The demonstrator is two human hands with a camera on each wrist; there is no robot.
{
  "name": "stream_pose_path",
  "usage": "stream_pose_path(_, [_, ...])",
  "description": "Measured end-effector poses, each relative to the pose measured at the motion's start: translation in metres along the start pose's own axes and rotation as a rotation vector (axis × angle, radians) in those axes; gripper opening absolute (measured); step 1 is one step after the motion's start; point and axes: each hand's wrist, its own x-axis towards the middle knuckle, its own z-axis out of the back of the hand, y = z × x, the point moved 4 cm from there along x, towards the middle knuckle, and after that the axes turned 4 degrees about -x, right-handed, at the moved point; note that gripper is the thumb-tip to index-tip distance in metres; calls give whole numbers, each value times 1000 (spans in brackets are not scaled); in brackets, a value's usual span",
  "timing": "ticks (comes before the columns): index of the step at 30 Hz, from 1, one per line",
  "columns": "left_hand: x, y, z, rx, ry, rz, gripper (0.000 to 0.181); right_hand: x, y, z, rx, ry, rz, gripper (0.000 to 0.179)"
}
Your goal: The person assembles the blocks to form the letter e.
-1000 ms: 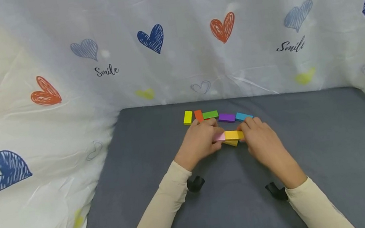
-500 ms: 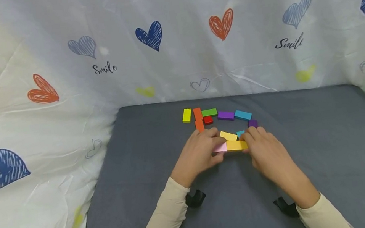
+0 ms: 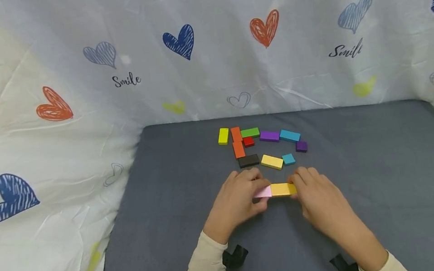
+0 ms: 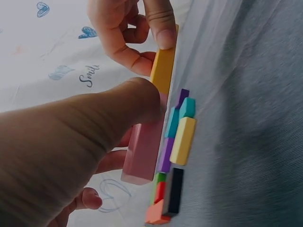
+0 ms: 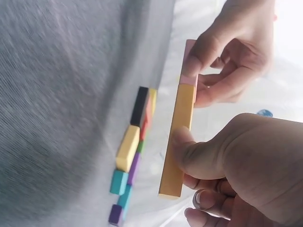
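My left hand (image 3: 237,201) pinches a pink block (image 4: 144,156) between thumb and fingers. In my right hand (image 3: 324,199) is an orange-yellow block (image 5: 177,113), pinched the same way. The two blocks meet end to end in one straight bar, which the wrist views show raised above the grey cloth. Beyond the bar lie a black block (image 3: 249,161), a pale yellow block (image 3: 271,161) and a short teal block (image 3: 288,159). In the head view my fingers cover the outer ends of the bar.
Farther back on the grey cloth (image 3: 372,188) lie more blocks: yellow (image 3: 223,136), two orange ones (image 3: 238,149), green (image 3: 250,133), red (image 3: 248,142), purple (image 3: 269,136), blue (image 3: 289,135) and dark purple (image 3: 301,146). A white curtain (image 3: 217,76) with printed hearts stands behind. Black straps (image 3: 235,257) hang at both wrists.
Both hands have drawn the joined pink and orange-yellow blocks back toward the body, away from the other blocks. The black, pale yellow and teal blocks have come into full view.
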Motion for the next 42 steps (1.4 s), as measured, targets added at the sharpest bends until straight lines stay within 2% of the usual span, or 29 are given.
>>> stream_pose_path(5, [-11,-3,-8,-30,-13,0,33,-8,5,-7,8,43,-27,32])
stream_pose_path(12, [-23,-2,-20,-66,10,29,31,-16,10,-20,18,122,-56,32])
stream_pose_path(20, [-29,0,-33,-74,43,51,33,-22,12,-30,26,154,-69,30])
stream_pose_path(28, [-34,4,-39,-72,29,66,32,-24,13,-39,10,238,-115,34])
stream_pose_path(42, [-36,6,-43,-40,30,94,31,-24,12,-45,16,194,-94,35])
